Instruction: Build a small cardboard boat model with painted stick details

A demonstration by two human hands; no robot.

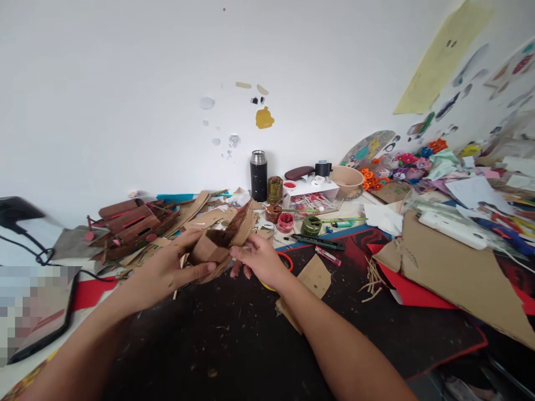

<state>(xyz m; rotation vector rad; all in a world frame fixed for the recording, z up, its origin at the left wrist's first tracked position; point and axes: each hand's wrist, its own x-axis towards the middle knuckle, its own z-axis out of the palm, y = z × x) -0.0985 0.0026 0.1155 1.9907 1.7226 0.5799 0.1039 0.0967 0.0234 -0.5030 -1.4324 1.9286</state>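
A brown cardboard piece (211,249) with folded walls and a pointed end is held above the dark mat (209,340). My left hand (178,267) grips its left side, thumb along the lower front and fingers behind. On its right side my right hand (254,259) pinches the edge between thumb and fingers. The fingertips behind the cardboard are partly hidden. Just beyond my right hand lie scissors with an orange and yellow handle (286,260), partly covered by my wrist.
Brown cardboard models (131,225) and scraps lie at the back left. Paint jars (285,222) and a black thermos (258,177) stand at the back. A marker (318,241) and cardboard offcut (314,277) lie right of my hands. Large cardboard (463,273) is at the right.
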